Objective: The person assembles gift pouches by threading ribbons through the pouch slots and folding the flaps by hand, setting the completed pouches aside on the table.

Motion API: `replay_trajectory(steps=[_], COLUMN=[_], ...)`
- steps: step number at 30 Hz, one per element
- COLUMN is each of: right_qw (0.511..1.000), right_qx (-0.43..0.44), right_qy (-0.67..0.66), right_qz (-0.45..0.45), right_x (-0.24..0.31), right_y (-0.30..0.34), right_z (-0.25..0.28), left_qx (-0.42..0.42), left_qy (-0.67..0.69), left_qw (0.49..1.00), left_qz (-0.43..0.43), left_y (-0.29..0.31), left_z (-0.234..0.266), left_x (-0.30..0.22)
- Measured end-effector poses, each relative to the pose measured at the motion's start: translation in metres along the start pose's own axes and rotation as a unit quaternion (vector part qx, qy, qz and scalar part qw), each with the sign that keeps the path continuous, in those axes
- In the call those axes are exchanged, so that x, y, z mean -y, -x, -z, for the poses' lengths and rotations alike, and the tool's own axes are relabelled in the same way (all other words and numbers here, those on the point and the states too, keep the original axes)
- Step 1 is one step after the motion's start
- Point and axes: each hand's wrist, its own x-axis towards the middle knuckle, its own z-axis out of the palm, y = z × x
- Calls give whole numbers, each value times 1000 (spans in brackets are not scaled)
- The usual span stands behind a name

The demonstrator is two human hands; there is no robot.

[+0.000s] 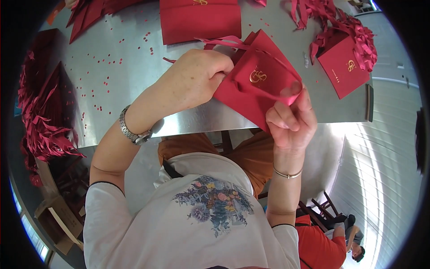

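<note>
A red paper gift bag [268, 65] with a gold emblem lies tilted near the table's front edge. My left hand [197, 78] is closed at the bag's left edge; its fingertips are partly hidden there. Pinched between the thumb and fingers of my right hand [293, 119] is the pink-red ribbon handle [262, 93], drawn in a loop across the bag's front. Another stretch of ribbon [224, 41] runs along the bag's far left side, above my left hand.
A larger red bag [200, 22] lies beyond. To the right, a red bag [342, 67] sits under tangled ribbons [360, 40]. Ribboned bags [40, 112] crowd the left edge. Small red dots are scattered over the metal table [130, 74]. Other people [320, 244] are at lower right.
</note>
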Motion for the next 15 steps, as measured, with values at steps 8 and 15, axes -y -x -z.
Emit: replay_trajectory(steps=[8,15], right_qw=[990,982], right_qx=[-86,-125], right_qy=[102,129], right_qz=[42,61], right_x=[-15,-19], right_y=[-1,-2], right_z=[2,0], left_qx=[-32,-161], left_qy=[-105,-243], left_qw=[994,951], left_qz=[-11,101], left_y=[1,-3], left_z=[4,33], left_x=[6,19])
